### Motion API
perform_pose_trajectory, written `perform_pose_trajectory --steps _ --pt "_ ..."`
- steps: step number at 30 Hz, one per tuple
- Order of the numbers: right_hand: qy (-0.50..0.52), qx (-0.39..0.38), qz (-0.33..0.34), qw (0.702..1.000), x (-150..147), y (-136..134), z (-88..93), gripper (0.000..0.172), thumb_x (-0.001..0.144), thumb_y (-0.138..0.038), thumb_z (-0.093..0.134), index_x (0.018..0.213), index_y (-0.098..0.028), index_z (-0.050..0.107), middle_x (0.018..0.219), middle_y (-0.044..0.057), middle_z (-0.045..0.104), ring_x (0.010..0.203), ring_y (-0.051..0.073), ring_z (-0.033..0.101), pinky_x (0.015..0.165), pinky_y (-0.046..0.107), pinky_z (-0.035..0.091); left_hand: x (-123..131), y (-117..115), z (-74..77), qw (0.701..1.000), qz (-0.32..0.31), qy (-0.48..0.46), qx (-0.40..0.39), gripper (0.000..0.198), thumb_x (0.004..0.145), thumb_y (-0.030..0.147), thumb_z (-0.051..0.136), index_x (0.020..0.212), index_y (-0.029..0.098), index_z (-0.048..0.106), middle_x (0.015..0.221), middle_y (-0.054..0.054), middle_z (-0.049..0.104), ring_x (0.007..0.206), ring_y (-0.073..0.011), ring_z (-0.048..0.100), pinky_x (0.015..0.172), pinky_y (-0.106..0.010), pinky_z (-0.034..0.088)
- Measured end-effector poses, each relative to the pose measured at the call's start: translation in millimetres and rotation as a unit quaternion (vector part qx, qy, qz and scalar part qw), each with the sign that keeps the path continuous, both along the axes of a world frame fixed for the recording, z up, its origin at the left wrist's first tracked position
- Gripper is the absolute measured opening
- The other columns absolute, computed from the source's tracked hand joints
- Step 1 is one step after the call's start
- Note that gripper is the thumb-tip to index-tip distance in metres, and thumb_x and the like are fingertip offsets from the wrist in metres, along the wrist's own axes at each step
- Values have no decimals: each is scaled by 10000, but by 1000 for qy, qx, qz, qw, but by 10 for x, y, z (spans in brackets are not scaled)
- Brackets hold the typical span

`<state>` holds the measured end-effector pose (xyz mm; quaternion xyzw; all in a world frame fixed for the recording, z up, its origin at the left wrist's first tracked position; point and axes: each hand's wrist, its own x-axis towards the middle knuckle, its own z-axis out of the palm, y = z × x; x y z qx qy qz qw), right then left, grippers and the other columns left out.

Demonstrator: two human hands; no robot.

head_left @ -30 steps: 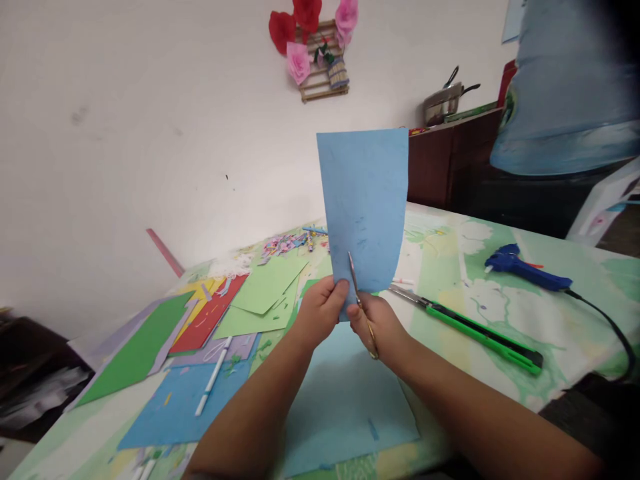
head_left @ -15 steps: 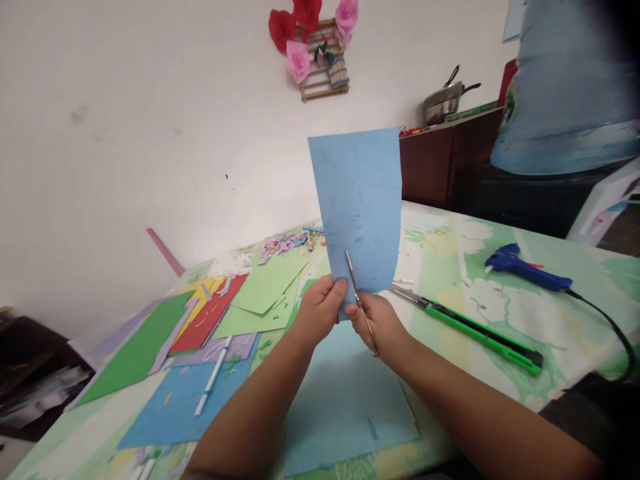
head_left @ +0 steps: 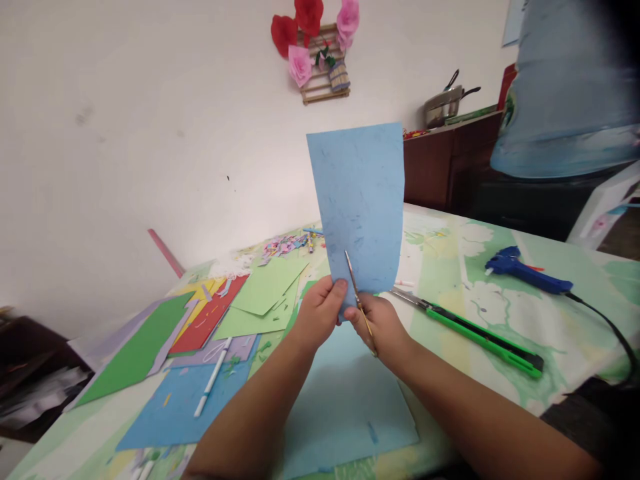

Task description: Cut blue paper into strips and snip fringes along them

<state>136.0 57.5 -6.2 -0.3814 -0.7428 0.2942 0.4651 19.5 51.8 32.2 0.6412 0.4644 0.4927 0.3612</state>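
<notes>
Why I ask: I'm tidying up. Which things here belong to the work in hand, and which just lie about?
In hand: blue sheet, pinched by the left hand; scissors, in the grip of the right hand, blade against the sheet.
Lying about: green utility knife, blue glue gun, white pen, coloured paper sheets, paper scraps.

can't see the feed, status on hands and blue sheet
Left hand pinches blue sheet, held upright. Right hand holds scissors at its lower edge. Nothing in the way.

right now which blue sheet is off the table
The speckled blue sheet upright in the left hand; the darker blue sheet and pale blue sheet lie flat on the table.
</notes>
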Motion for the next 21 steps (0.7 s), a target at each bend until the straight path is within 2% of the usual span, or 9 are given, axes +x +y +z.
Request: perform_pose_trajectory --steps 9,12,15,18,21 --pt "12 -8 -7 1000 -6 -2 -30 699 659 -777 212 663 -175 565 648 60 620 595 174 544 558 288 394 12 -18 -1 1000 0 -3 6 288 779 387 439 599 163 449 443 76 393 370 -42 364 367 -162 305" --pt "39 -13 -23 999 -13 1 -47 643 639 -779 267 593 -183 501 576 38 564 530 146 486 505 273 365 5 -16 7 1000 14 -16 2 275 767 385 449 603 164 458 447 76 386 371 -46 359 355 -165 299" --pt "87 -40 -38 995 -20 22 -74 577 604 -771 350 528 -202 405 475 -10 441 464 117 404 443 257 315 -29 5 15 998 55 -38 15 247 752 372 475 627 159 484 478 69 406 414 -50 385 389 -163 318" --pt "108 -79 -31 991 -30 83 -119 534 667 -729 318 538 -213 359 423 -36 375 398 105 372 391 248 291 -70 51 37 995 74 -56 26 193 729 344 517 675 159 498 528 60 460 494 -68 463 465 -174 378" --pt "122 -100 -3 988 -24 191 -130 516 762 -663 198 585 -210 371 432 -32 408 381 112 417 397 254 344 -113 117 91 994 53 -94 11 164 720 317 526 734 164 470 551 48 519 510 -95 525 494 -211 431"
